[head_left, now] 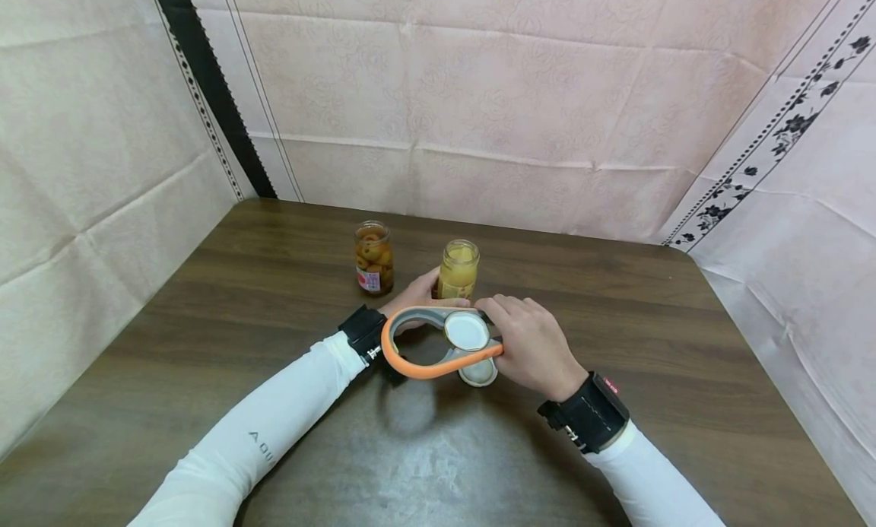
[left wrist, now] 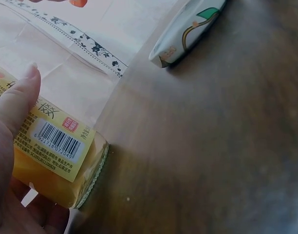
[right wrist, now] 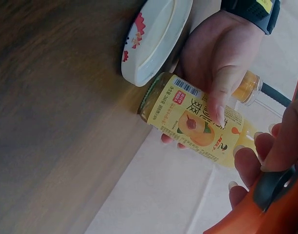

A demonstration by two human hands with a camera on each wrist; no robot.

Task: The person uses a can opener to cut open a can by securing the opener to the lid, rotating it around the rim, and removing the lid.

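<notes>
My left hand point(head_left: 419, 290) grips a glass jar of yellow fruit point(head_left: 458, 272), standing upright on the table with no lid on its mouth. Its peach label point(right wrist: 195, 124) shows in the right wrist view, with the left thumb lying across it. My right hand point(head_left: 532, 346) holds an orange and grey jar opener point(head_left: 417, 370) by its handle end, in front of the jar. A round white lid point(head_left: 467, 331) sits within the opener's grey jaws. Below it a second lid point(head_left: 477, 373) lies on the table; its patterned side point(right wrist: 132, 61) shows close to the jar's base.
An open jar of brownish round fruit point(head_left: 373, 259) stands behind and left of the yellow one. The brown wooden table point(head_left: 616, 299) is bordered at the back and sides by pale cloth hangings point(head_left: 479, 93).
</notes>
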